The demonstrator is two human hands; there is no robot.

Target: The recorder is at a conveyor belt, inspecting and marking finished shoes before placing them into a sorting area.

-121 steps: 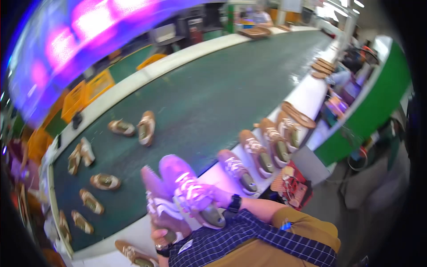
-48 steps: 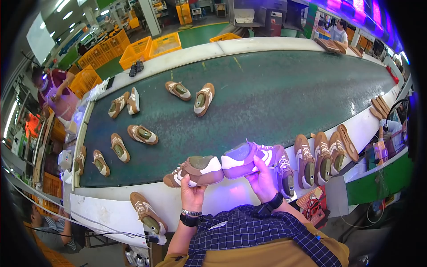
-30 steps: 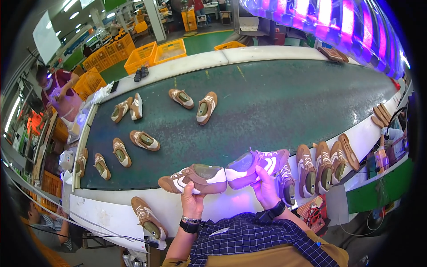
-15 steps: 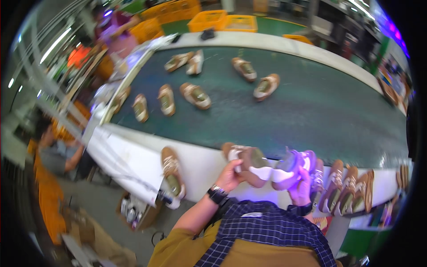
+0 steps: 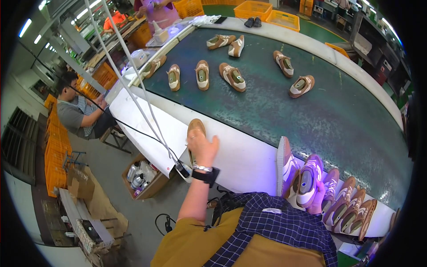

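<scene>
The hands are well apart. The left hand point(image 5: 203, 150) covers a brown shoe point(image 5: 195, 127), its grip hidden. The right hand point(image 5: 317, 199) grips a purple-lit shoe point(image 5: 308, 180).

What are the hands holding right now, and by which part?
Right hand: a sneaker, by its side near the heel. Left hand: over another sneaker; grip can't be told.

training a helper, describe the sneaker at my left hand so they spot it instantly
Find the dark green conveyor belt, then its white near ledge. By the white sheet toward the left sits a brown sneaker, partly hidden by your left hand, alone, away from the ledge's row of sneakers.
</scene>
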